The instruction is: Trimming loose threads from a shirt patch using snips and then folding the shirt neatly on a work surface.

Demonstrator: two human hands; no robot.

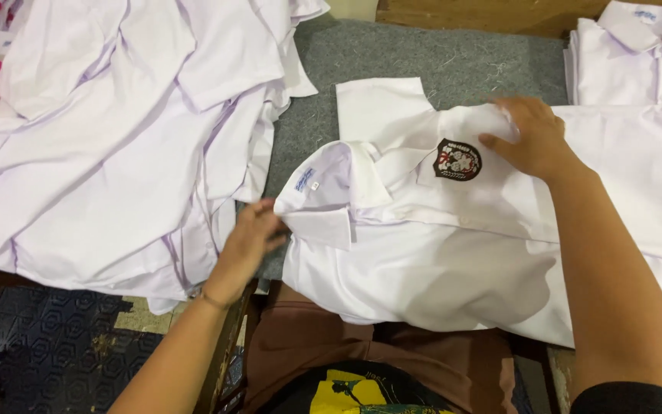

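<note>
A white shirt [453, 253] with a dark chest badge [457, 159] lies flat on the grey worktop [392, 54]. The left hand [248, 241] pinches its collar [331, 192] in a narrow grip; the right hand [530, 138] presses flat beside the badge, grip wide. A heap of white shirts [116, 130] lies left, a folded shirt [637, 54] far right.

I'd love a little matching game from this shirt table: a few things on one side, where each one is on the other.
1. left hand
2. right hand
3. heap of white shirts
4. folded shirt stack

a. top right corner
b. beside the chest badge
c. at the collar
d. left side of the table

Pairs: 1-c, 2-b, 3-d, 4-a
</note>
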